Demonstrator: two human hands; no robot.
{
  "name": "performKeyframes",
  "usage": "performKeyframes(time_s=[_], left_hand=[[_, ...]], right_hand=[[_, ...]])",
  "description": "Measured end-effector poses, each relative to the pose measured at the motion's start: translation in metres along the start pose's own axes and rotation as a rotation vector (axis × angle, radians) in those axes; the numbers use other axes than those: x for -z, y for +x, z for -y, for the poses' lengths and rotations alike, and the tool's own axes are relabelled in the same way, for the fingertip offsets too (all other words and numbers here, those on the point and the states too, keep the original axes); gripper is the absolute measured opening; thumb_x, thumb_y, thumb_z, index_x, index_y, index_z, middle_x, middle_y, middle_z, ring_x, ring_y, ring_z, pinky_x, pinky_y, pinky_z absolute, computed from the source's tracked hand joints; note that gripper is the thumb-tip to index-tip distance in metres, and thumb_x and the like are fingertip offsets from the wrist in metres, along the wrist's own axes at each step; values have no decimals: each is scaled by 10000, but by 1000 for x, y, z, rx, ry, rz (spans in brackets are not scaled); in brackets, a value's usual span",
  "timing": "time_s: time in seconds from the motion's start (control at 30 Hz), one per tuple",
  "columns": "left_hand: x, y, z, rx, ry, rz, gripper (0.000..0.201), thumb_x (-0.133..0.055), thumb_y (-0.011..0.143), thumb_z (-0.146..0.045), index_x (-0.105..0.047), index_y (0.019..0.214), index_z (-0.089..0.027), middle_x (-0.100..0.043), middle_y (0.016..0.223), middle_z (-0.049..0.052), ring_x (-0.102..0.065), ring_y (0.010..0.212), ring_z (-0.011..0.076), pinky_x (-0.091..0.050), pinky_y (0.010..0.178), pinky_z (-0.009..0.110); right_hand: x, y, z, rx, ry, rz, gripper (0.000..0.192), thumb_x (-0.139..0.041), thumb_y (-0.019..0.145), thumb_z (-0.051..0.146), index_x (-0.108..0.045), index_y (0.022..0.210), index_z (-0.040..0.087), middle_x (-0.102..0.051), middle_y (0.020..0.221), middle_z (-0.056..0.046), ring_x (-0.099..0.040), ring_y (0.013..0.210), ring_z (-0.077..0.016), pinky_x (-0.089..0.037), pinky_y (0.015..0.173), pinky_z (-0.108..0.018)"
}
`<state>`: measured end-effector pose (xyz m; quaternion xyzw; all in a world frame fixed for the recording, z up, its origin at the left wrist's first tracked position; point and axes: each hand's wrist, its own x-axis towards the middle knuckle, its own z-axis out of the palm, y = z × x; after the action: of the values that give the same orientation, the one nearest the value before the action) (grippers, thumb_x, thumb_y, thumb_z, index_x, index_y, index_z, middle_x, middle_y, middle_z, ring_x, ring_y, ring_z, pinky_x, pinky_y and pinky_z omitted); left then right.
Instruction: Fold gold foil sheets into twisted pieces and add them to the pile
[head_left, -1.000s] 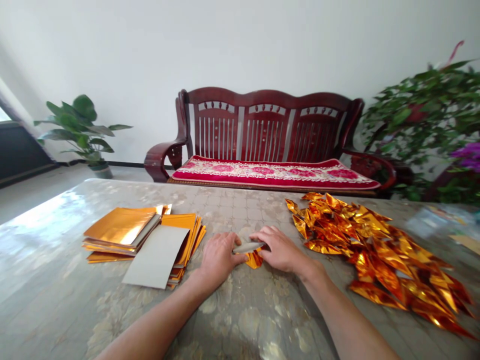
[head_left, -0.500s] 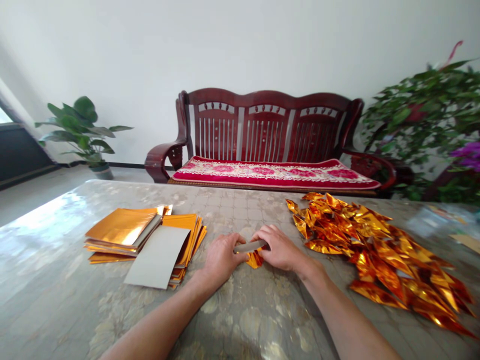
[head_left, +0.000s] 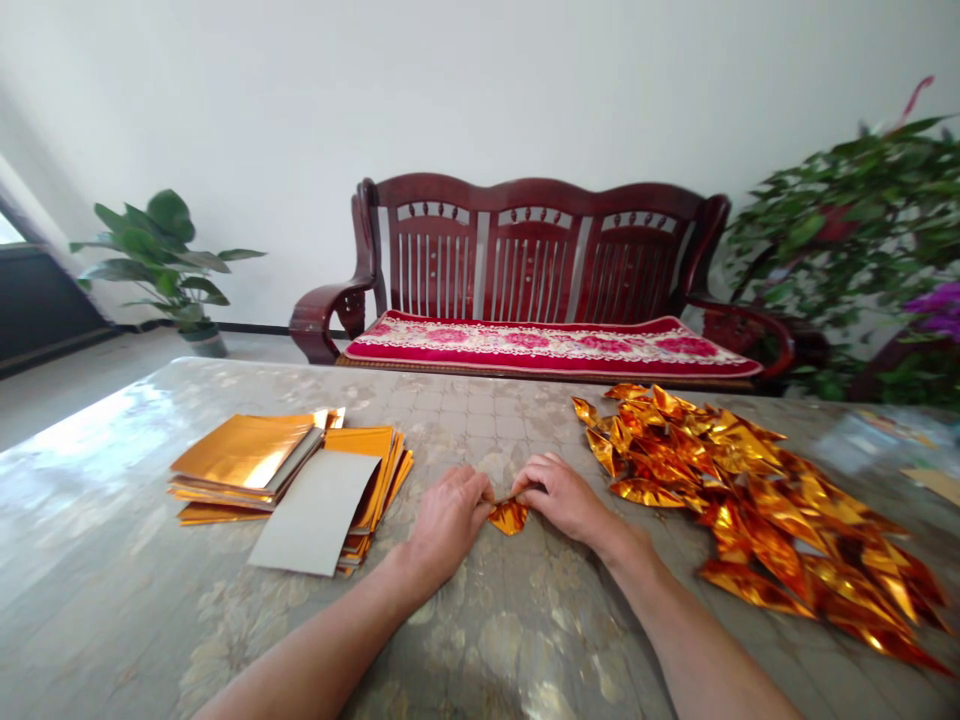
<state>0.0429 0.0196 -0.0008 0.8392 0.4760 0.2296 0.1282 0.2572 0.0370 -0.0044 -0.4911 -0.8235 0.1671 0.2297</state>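
Observation:
A small folded piece of gold foil paper (head_left: 508, 516) lies on the table between my two hands. My left hand (head_left: 448, 522) pinches its left end and my right hand (head_left: 564, 497) pinches its right end, fingertips almost meeting above it. Only the gold side of the piece shows. To my left lies a stack of flat gold foil sheets (head_left: 247, 455), one sheet turned grey side up (head_left: 319, 515). On the right spreads a pile of folded gold foil shapes (head_left: 750, 505).
The table (head_left: 112, 520) has a glossy floral cover. Behind it stand a dark red wooden bench (head_left: 532, 260) with a red cushion, a potted plant (head_left: 165, 260) at the left and leafy plants (head_left: 862, 230) at the right.
The grey strip that my fingers held above the foil piece is gone from sight; the piece now shows only gold, and my fingertips have closed in on it.

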Motion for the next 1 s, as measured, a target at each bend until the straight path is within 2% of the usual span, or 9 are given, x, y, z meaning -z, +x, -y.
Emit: performKeyframes(time_s=[0.3, 0.47, 0.63, 0.8, 0.93, 1.0], left_hand=[[0, -6, -7, -215, 352, 54, 114, -496, 958, -184, -587, 898, -214, -618, 907, 21, -553, 858, 210, -416, 726, 322], [1, -15, -10, -267, 423, 79, 77, -519, 950, -196, -592, 928, -210, -615, 925, 36, -546, 888, 224, -424, 751, 346], [1, -22, -13, -286, 458, 153, 87, -518, 945, -183, -604, 946, -192, -620, 917, 43, -553, 867, 234, -430, 750, 365], [2, -27, -19, -245, 489, 166, 94, -545, 926, -163, -612, 991, -178, -624, 937, 49, -565, 853, 240, -430, 749, 373], [2, -30, -20, -239, 486, 135, 106, -539, 927, -158, -621, 989, -182, -627, 919, 48, -568, 832, 238, -408, 740, 374], [1, -30, -21, -237, 475, 103, 120, -517, 937, -158, -632, 954, -189, -627, 888, 45, -568, 819, 235, -390, 750, 380]], right_hand=[[-2, -15, -1, 191, -116, -93, 242, -506, 954, 146, -729, 936, 236, -620, 862, -30, -544, 893, -176, -433, 805, -295], [0, -18, -1, 216, -150, -94, 262, -512, 946, 134, -752, 933, 238, -635, 850, -36, -561, 862, -171, -451, 793, -291], [-1, -20, -4, 248, -159, -111, 270, -542, 900, 90, -762, 951, 238, -648, 849, -37, -571, 840, -170, -461, 783, -291], [3, -22, -1, 224, -150, -103, 342, -541, 812, 14, -768, 929, 242, -652, 864, -29, -574, 852, -169, -460, 796, -291], [7, -21, 6, 125, -145, -84, 194, -580, 882, 146, -743, 812, 225, -658, 852, -21, -575, 851, -169, -449, 807, -299], [7, -20, 8, 55, -146, -90, 203, -597, 907, 215, -696, 729, 214, -647, 815, -14, -567, 844, -168, -440, 792, -296]])
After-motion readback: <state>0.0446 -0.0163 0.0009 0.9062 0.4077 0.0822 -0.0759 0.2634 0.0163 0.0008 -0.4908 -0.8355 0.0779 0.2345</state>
